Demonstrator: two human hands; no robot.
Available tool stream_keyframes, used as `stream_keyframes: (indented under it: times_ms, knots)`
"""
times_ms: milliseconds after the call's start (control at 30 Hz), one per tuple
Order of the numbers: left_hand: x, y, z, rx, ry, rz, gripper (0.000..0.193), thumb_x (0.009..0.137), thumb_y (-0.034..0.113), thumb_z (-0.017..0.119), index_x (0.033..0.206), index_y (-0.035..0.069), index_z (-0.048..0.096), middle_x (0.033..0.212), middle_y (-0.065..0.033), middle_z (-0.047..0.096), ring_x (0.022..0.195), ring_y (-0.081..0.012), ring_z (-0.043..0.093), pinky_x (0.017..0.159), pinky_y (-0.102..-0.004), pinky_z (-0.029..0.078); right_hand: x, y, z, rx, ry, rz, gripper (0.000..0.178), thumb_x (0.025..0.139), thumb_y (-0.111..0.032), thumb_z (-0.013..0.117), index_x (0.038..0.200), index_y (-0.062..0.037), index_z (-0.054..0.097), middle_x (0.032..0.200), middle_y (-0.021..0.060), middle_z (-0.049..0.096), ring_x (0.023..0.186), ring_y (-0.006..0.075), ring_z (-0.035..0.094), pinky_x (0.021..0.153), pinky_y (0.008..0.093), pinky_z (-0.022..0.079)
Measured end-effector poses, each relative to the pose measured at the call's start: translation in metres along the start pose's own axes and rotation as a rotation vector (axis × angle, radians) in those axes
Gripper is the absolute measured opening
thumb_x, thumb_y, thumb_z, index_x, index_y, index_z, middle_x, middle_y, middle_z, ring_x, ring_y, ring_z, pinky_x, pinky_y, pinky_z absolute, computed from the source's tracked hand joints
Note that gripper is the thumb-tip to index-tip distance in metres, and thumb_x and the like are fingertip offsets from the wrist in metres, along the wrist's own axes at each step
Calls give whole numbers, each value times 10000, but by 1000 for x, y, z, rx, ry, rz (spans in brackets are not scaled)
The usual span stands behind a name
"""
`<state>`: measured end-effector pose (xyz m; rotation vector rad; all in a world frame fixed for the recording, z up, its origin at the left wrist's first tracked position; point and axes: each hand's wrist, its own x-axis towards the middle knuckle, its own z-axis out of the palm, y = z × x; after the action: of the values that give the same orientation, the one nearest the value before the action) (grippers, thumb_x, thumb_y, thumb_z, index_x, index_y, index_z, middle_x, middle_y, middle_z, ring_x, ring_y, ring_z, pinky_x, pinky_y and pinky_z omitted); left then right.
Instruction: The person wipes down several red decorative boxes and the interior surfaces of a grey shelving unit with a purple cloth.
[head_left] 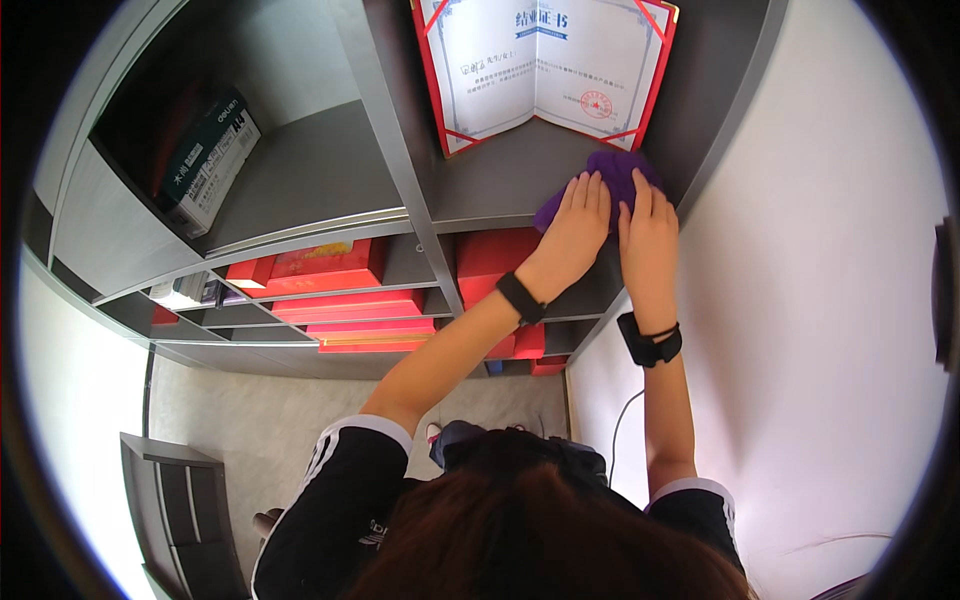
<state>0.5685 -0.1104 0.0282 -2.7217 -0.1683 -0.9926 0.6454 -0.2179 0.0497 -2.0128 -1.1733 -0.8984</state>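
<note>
1. Purple, deep and matte, the cloth (625, 163) lies rumpled on the grey shelf board (488, 188), just in front of the standing red certificate folder (538, 85), toward its right side.
2. Its fabric looks soft, bunched into a thick, creased heap at the right; a flatter corner pokes out at the left, by the board's front edge. The hands hide much of its middle.
3. The left hand (573, 232), in front of the certificate folder, lies palm down on the cloth, fingers stretched and close together. Its thumb is hidden, so I cannot tell whether it pinches a fold.
4. The right hand (649, 232), in front of the folder's right side, rests extended fingers on the cloth, its thumb slightly apart. The two hands sit side by side.
5. A black band (522, 298) circles the left wrist; another dark strap (648, 343) is on the right.
6. The certificate folder stands open like a book, its pale pages held by red corner ribbons.
7. Left of the folder, in the next compartment, leans a dark green and white box (215, 155); below the folder's level sit red boxes (330, 268).
</note>
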Motion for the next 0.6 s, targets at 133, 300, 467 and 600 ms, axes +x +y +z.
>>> stream_keyframes:
  times_ms: [133, 300, 467, 600]
  knots:
    - [-23, 4, -23, 135, -17, -6, 544, 819, 74, 533, 1305, -140, 415, 1363, -279, 443, 1293, -390, 420, 1126, -432, 303, -9, -16, -13, 125, 12, -32, 428, 870, -85, 600, 1285, -31, 507, 1143, 180, 583, 977, 362, 561, 885, 438, 454]
    - [-52, -10, -45, 101, -28, -43, 539, 817, 50, 495, 1316, -133, 408, 1379, -261, 435, 1308, -379, 408, 1133, -428, 297, -11, -39, -18, 285, -28, -67, 446, 825, -61, 632, 1256, -27, 522, 1123, 177, 586, 967, 368, 562, 869, 435, 464]
    - [-82, -30, -72, 102, -70, -124, 577, 784, 13, 520, 1329, -129, 392, 1393, -260, 416, 1330, -375, 381, 1142, -437, 285, -9, -70, -6, 429, -59, -154, 463, 798, -57, 646, 1242, -22, 518, 1119, 193, 578, 1017, 374, 562, 900, 441, 456]
    - [-95, -40, -78, 158, -27, -196, 585, 763, -25, 507, 1326, -133, 389, 1387, -267, 417, 1324, -387, 382, 1141, -434, 290, 0, -86, 11, 460, -101, -217, 483, 797, -60, 646, 1256, -22, 501, 1121, 205, 574, 1036, 378, 557, 926, 452, 440]
